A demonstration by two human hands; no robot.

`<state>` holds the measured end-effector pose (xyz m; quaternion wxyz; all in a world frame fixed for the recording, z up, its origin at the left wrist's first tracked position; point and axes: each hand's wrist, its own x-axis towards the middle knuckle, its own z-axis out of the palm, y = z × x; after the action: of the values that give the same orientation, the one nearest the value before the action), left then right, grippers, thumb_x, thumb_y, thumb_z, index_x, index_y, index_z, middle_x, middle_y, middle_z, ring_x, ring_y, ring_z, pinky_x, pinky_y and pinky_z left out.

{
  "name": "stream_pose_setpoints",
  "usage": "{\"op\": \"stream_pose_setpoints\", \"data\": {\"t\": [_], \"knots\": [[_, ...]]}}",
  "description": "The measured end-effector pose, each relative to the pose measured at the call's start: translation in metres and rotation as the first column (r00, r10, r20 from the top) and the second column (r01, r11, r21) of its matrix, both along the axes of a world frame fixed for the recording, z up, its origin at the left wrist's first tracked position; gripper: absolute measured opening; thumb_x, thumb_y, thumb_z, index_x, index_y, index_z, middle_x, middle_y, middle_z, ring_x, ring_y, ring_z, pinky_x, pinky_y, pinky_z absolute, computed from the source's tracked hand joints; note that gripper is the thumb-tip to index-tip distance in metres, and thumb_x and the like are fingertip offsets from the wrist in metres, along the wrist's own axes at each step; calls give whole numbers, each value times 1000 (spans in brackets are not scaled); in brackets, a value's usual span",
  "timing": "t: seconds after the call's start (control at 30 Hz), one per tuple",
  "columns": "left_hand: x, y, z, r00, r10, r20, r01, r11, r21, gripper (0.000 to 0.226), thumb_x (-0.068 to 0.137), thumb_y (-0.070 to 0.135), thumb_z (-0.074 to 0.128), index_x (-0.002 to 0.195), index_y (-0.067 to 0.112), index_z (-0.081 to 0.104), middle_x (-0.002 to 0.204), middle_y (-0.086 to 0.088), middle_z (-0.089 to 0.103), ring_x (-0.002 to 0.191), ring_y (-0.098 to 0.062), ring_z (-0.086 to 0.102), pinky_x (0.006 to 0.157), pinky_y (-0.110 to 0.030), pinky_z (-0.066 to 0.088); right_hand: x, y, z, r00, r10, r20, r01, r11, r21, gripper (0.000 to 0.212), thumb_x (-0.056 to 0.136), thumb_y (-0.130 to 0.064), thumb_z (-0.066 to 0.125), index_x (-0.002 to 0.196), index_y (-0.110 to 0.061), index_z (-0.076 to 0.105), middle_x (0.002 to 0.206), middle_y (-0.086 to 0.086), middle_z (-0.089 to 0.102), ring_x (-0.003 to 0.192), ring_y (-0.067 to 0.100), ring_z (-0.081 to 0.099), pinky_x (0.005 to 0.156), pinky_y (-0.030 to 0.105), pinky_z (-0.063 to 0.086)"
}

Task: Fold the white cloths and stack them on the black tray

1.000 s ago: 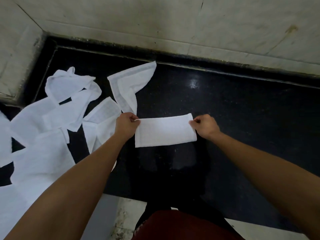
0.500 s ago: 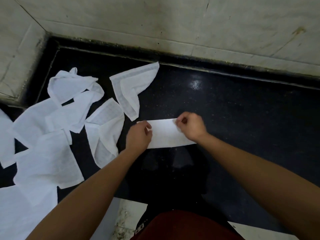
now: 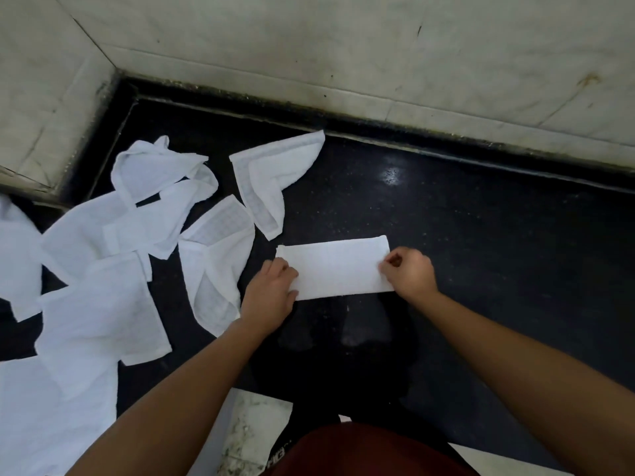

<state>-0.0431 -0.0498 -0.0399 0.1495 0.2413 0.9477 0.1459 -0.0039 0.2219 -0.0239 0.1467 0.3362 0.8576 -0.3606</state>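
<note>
On the black surface (image 3: 481, 252), left hand (image 3: 269, 293) and right hand (image 3: 409, 274) pinch the folded cloth (image 3: 338, 269) by its ends.

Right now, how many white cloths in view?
About 9: folded cloth held by left hand and right hand; far cloth behind it; loose cloth beside the left hand; roughly six overlapping in the left pile, where more may be hidden.

The left grip (image 3: 269, 292) is now shifted down the left end of the folded white cloth (image 3: 335, 267) toward its near corner. The right grip (image 3: 409, 274) is drawn back from the far edge to the right end, which is pinched.
</note>
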Motion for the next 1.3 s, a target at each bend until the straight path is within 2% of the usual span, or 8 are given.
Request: {"op": "stream_pose_setpoints", "data": {"t": [0.2, 0.43, 0.63, 0.7, 0.83, 0.93, 1.13, 1.3], "knots": [[-15, -5, 5, 991, -117, 63, 127, 970, -209, 62, 90, 43, 58, 144, 19, 40, 157, -1, 25, 141, -26, 24, 110, -40, 27, -20, -8, 10, 973, 99, 209, -144, 966, 213, 44, 80, -37, 72, 115, -13, 60, 109, 7, 66, 98, 29, 63, 78, 35, 50], [-4, 6, 15, 989, -137, 63, 150, 943, -298, 64, 93, 47, 50, 148, 21, 30, 160, -2, 15, 145, -27, 13, 114, -39, 18, -25, 4, 18, 962, -102, 252, 147, 975, -165, 26, 70, -22, 73, 85, -2, 65, 91, 11, 70, 82, 27, 68, 65, 32, 54], [17, 18, 13, 985, -160, 70, 174, 940, -295, 62, 94, 47, 47, 147, 20, 29, 159, -5, 12, 147, -27, 5, 117, -40, 13, -9, 17, 29, 931, -273, 242, 350, 859, -374, 28, 76, 2, 73, 102, -1, 62, 88, 10, 68, 75, 22, 66, 63, 31, 55], [16, 17, 13, 984, -160, 74, 174, 946, -274, 62, 94, 48, 48, 147, 20, 30, 159, -5, 12, 147, -27, 5, 117, -40, 13, -7, 19, 31, 905, -326, 273, 418, 801, -429, 35, 72, 5, 76, 104, 4, 64, 93, 14, 71, 82, 28, 69, 74, 41, 59], [15, 7, 18, 995, -88, 48, 95, 982, -161, 58, 89, 44, 59, 139, 16, 45, 152, -8, 30, 141, -28, 24, 112, -39, 23, -10, 11, 46, 873, -403, 275, 486, 667, -564, 39, 73, 3, 77, 109, 6, 62, 97, 18, 71, 86, 31, 70, 75, 41, 58], [15, -10, 23, 998, 60, 14, -59, 997, -58, 46, 86, 33, 66, 126, 12, 57, 134, -9, 49, 124, -28, 43, 103, -40, 35, -15, -11, 55, 902, -371, 222, 425, 668, -611, 30, 76, 0, 76, 104, 4, 65, 95, 16, 72, 81, 27, 69, 70, 34, 56], [18, -43, 31, 971, 239, 28, -239, 971, -11, 29, 88, 21, 62, 115, 11, 62, 112, -10, 58, 102, -27, 54, 86, -38, 46, -29, -81, 43, 999, 26, 26, -16, 942, -337, 23, 75, -9, 78, 75, -14, 56, 72, 5, 60, 57, 20, 59, 60, 36, 56], [24, -60, 33, 953, 301, 40, -301, 953, 9, 29, 88, 18, 62, 115, 9, 62, 110, -11, 58, 99, -29, 55, 82, -39, 46, -40, -126, 26, 964, 252, 87, -236, 958, -161, 15, 74, -11, 67, 79, -15, 53, 77, 10, 70, 62, 25, 70, 68, 35, 59]]}}
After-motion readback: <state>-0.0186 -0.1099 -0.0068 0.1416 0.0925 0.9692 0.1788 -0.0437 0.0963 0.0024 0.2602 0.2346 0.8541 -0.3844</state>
